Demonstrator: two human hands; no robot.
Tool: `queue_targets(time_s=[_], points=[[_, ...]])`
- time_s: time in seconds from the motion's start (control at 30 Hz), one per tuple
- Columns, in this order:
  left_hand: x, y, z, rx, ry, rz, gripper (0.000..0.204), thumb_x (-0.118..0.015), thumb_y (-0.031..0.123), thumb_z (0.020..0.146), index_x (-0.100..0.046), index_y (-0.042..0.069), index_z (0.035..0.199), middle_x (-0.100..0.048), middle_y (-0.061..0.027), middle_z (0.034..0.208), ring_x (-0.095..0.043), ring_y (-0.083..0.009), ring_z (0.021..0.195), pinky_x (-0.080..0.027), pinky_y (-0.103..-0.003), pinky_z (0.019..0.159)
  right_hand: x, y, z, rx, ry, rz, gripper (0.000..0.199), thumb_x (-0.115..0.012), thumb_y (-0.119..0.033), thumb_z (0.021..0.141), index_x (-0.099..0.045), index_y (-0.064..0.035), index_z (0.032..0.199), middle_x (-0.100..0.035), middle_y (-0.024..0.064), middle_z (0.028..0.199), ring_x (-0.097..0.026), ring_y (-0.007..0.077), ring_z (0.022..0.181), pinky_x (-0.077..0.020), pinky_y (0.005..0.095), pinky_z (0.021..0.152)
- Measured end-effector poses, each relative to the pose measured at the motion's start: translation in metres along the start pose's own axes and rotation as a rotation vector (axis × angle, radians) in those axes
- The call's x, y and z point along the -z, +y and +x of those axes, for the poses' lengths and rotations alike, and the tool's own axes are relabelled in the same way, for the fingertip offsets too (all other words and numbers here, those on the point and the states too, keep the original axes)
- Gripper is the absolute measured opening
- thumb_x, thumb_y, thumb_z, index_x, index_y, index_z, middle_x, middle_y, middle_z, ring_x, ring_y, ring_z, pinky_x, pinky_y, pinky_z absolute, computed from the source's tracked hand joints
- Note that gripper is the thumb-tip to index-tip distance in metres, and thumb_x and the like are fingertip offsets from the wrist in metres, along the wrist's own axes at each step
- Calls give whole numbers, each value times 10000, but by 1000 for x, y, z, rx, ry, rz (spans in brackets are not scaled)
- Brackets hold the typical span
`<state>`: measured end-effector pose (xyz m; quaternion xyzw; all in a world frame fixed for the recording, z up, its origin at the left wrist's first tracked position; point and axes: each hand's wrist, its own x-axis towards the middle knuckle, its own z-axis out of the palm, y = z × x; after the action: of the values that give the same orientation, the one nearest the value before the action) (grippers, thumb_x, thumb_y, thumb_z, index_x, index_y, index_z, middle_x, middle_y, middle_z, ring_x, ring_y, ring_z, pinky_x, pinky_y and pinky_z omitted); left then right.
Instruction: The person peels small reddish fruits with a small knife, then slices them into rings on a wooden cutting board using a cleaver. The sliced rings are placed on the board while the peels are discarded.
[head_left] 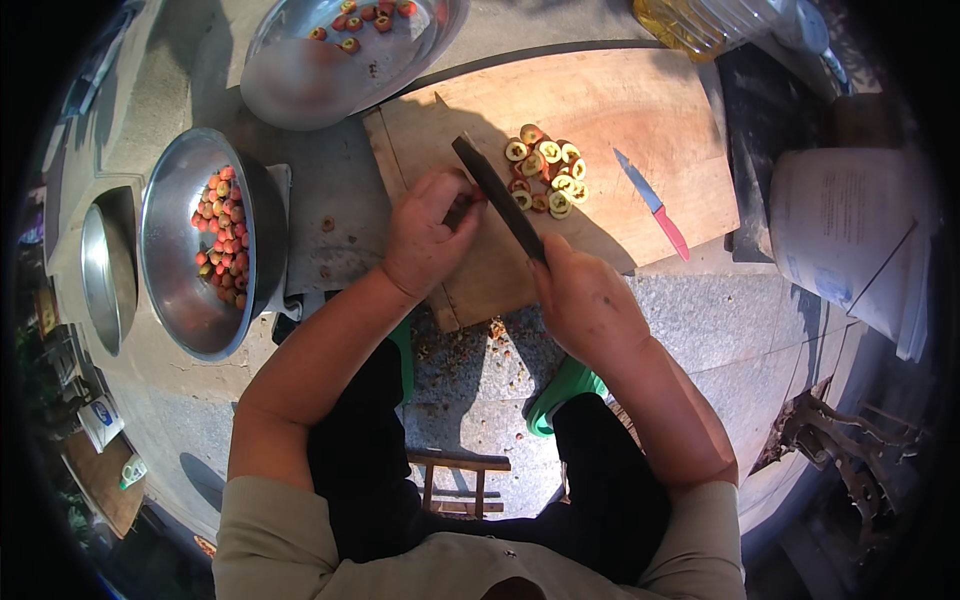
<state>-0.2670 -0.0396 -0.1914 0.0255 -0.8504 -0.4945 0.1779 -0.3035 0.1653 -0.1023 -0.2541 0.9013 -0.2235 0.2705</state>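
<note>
My right hand grips the handle of a large dark cleaver, whose blade lies edge-down on a wooden cutting board. My left hand is curled against the blade's left side, pinching a small red fruit that is mostly hidden under the fingers. A pile of cut fruit halves, red skins with pale green centres, lies on the board just right of the blade.
A steel bowl of whole red fruit sits at left, beside a smaller steel bowl. A steel basin with a few cut pieces is at the top. A blue-and-pink knife lies on the board. Scraps litter the stone ground.
</note>
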Motion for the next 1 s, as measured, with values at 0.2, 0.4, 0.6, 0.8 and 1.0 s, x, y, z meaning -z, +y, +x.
queue_targets(time_s=[0.2, 0.4, 0.6, 0.8, 1.0], points=[[0, -3, -1, -37, 1, 68, 164, -735, -32, 845, -621, 12, 953, -640, -132, 934, -722, -236, 772, -589, -330, 656, -9, -3, 22, 17, 41, 32, 203, -563, -227, 1025, -552, -24, 1028, -661, 293, 795, -655, 507, 818, -497, 598, 702], [-3, -4, -3, -26, 51, -7, 152, -722, -23, 847, -622, 19, 953, -635, -127, 925, -721, -240, 770, -586, -335, 659, -2, -2, 22, -11, 10, -17, 212, -566, -220, 1013, -535, -12, 983, -681, 272, 810, -676, 484, 804, -519, 583, 703], [-1, -3, -5, 14, 30, 0, 156, -712, -49, 847, -639, 27, 963, -640, -114, 932, -727, -216, 779, -593, -316, 669, 8, -2, 1, -6, -12, 34, 210, -558, -229, 1022, -541, -22, 986, -674, 272, 783, -673, 489, 758, -517, 588, 683], [1, 0, -4, -13, 21, 25, 158, -712, -58, 854, -651, 24, 975, -649, -110, 945, -733, -212, 791, -601, -309, 676, 7, -3, -1, -10, -34, -8, 202, -550, -213, 1021, -538, -14, 987, -679, 266, 792, -678, 479, 764, -518, 587, 690], [-1, -2, -2, 1, 28, -7, 165, -710, -76, 846, -644, 12, 970, -654, -108, 944, -735, -211, 790, -601, -311, 667, 0, -3, 6, 24, 28, 2, 196, -577, -216, 1020, -541, -24, 1003, -663, 290, 793, -653, 510, 795, -492, 601, 684]])
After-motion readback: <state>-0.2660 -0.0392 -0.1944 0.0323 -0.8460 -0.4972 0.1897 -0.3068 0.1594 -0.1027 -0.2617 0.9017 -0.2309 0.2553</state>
